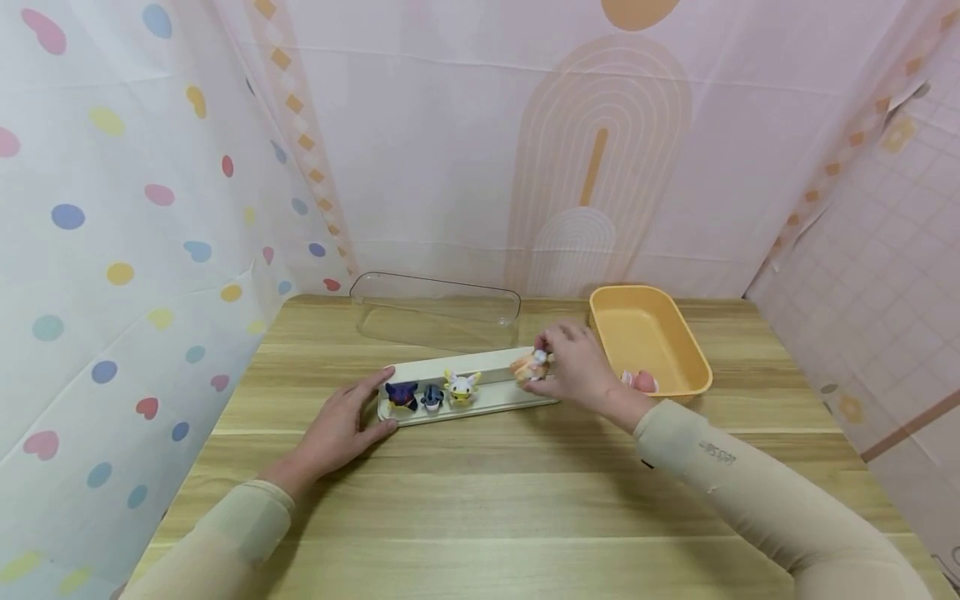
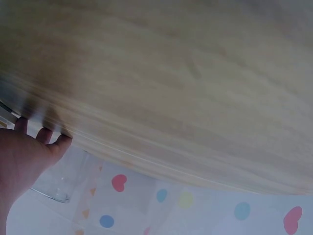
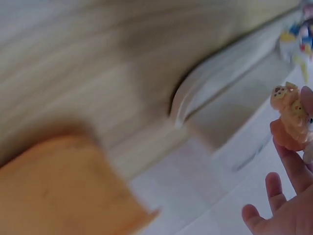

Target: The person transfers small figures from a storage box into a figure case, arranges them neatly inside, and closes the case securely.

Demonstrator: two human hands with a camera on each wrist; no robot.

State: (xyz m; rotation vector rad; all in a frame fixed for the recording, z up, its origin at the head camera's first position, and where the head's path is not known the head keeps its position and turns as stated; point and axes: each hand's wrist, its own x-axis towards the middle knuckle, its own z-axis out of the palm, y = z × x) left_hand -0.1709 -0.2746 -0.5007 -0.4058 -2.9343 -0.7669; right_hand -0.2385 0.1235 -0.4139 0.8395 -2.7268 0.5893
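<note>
Orange-and-cream toy figurine (image 1: 529, 367), small, pinched in the fingertips of the right hand (image 1: 581, 372) over the 3 o'clock end of the white tray (image 1: 495, 360). Likely light, rigid moulded plastic with small projecting parts; best held across the body, not by the protrusions. Smooth finish may slip. Left hand (image 1: 341, 425), fingers relaxed, rests against the tray's 9 o'clock end, gripping nothing. Three figurines already seated: purple (image 1: 402, 394), blue-grey (image 1: 432, 397), yellow-white (image 1: 461, 387). Yellow bin (image 1: 678, 337) at 3 o'clock holds a pink figure (image 1: 640, 382); clear lid (image 1: 435, 308) at 12 o'clock.
</note>
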